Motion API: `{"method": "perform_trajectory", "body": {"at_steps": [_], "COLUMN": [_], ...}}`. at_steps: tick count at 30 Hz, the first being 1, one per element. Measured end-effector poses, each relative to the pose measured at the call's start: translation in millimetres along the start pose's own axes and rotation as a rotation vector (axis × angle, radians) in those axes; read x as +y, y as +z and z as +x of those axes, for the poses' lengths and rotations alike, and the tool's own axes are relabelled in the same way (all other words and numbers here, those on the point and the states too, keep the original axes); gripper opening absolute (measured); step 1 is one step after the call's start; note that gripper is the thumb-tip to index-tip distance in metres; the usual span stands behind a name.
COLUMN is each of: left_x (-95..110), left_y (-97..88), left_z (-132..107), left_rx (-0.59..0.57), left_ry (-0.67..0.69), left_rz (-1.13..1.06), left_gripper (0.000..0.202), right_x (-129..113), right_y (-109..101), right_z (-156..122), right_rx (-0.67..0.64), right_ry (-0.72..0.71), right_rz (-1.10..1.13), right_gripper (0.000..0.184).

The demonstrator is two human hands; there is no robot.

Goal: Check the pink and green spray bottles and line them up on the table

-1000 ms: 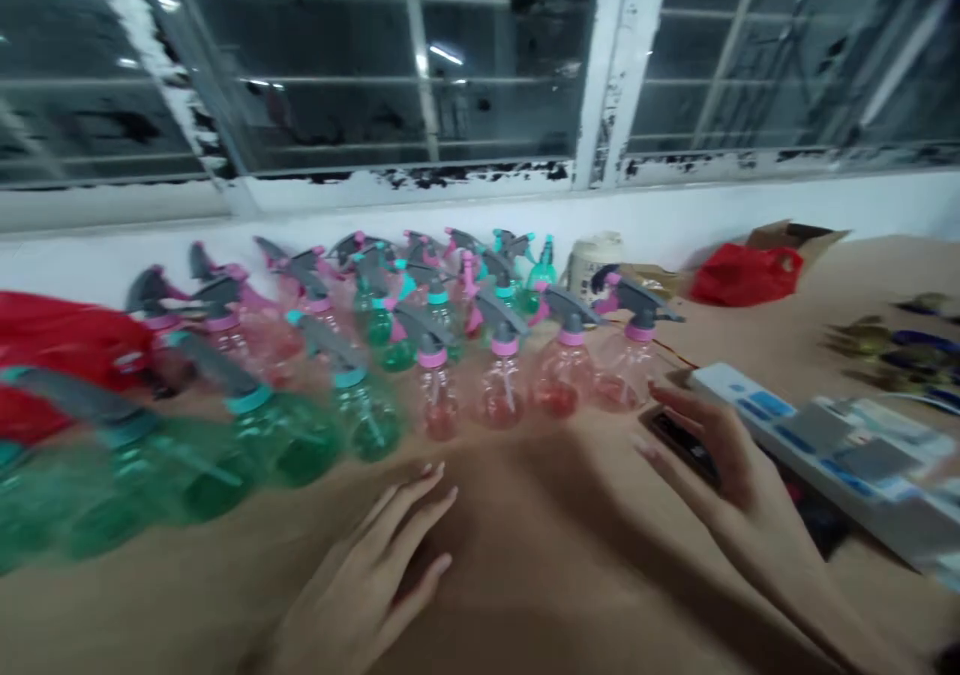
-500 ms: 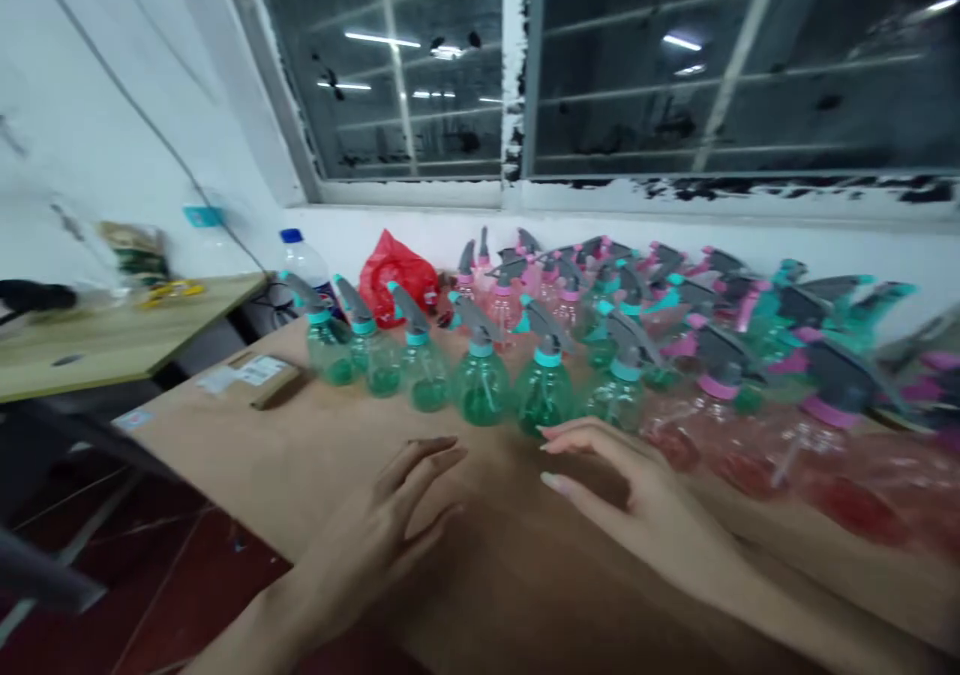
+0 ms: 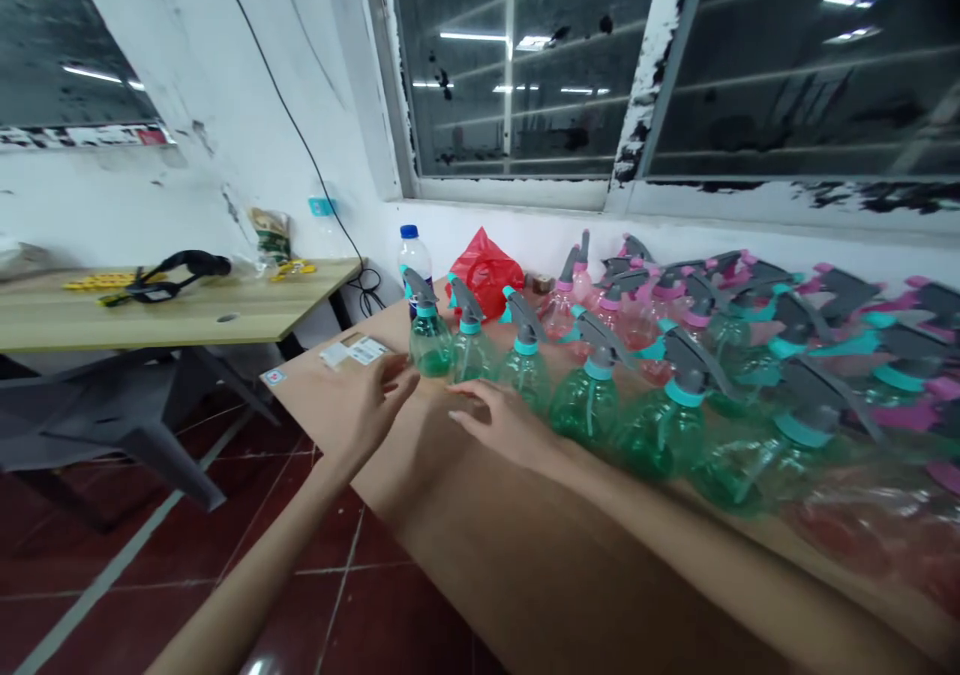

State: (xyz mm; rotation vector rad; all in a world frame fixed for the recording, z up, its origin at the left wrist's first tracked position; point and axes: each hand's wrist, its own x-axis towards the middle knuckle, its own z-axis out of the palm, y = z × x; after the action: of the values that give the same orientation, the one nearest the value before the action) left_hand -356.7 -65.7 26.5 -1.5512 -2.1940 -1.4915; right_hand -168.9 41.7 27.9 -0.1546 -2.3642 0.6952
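Observation:
Several green spray bottles with grey triggers and teal collars stand in a front row on a brown table. Behind them stand several pink ones. My left hand hovers over the table's left end, fingers loosely spread, holding nothing, just short of the leftmost green bottle. My right hand lies open and palm down in front of the second and third green bottles, touching none that I can see.
A red plastic bag and a blue-capped water bottle stand behind the row. A white label lies on the table corner. A second wooden desk stands at the left across red tiled floor.
My view has swung left along the row of bottles. Both hands have moved left with it, from beside the pink bottles to the green ones at the table's left end.

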Motion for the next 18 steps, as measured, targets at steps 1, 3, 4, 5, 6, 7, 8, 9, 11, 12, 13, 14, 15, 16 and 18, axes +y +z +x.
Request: {"method": "perform_trajectory", "body": {"at_steps": [1,3,4,5,6,7,8,9,11,12,13,14,15,16,18], "left_x": [-9,-22,-27,-31,-34,-36,-37,-38,-39,-39,-39,-39,-39,-38,-37], "left_y": [0.6,3.3,5.5,8.2,11.4,15.0,18.8,22.9,30.8,34.5,37.9,41.0,43.9,46.5,51.2], "left_z": [9,23,29,34,39,42,45,48,53,55,57,59,60,62,64], "left_rx": [0.036,0.102,0.119,0.13,0.133,0.129,0.122,0.112,0.09,0.08,0.069,0.059,0.051,0.046,0.042], "left_ry": [-0.005,-0.011,-0.016,-0.021,-0.027,-0.034,-0.042,-0.048,-0.054,-0.054,-0.051,-0.048,-0.045,-0.044,-0.045], "left_rz": [0.014,0.043,0.058,0.072,0.083,0.093,0.1,0.105,0.111,0.111,0.11,0.108,0.106,0.104,0.103], "left_gripper": [0.039,0.043,0.047,0.052,0.057,0.061,0.065,0.068,0.072,0.072,0.071,0.07,0.068,0.067,0.066], "right_x": [5,14,18,21,24,27,30,33,39,41,44,47,49,52,56], "right_y": [5,13,16,18,20,22,23,24,26,27,28,28,28,28,27], "right_z": [4,9,10,10,10,11,11,12,13,14,14,15,15,15,16], "right_rx": [-0.006,-0.038,-0.061,-0.087,-0.114,-0.138,-0.161,-0.182,-0.217,-0.232,-0.245,-0.256,-0.263,-0.268,-0.271], "right_ry": [-0.055,-0.174,-0.232,-0.287,-0.337,-0.381,-0.42,-0.453,-0.503,-0.52,-0.535,-0.545,-0.551,-0.554,-0.551], "right_rz": [-0.024,-0.078,-0.106,-0.135,-0.164,-0.192,-0.22,-0.249,-0.307,-0.336,-0.364,-0.39,-0.415,-0.437,-0.476], "right_gripper": [0.025,0.025,0.026,0.027,0.028,0.029,0.031,0.033,0.036,0.037,0.038,0.038,0.039,0.04,0.04]}}
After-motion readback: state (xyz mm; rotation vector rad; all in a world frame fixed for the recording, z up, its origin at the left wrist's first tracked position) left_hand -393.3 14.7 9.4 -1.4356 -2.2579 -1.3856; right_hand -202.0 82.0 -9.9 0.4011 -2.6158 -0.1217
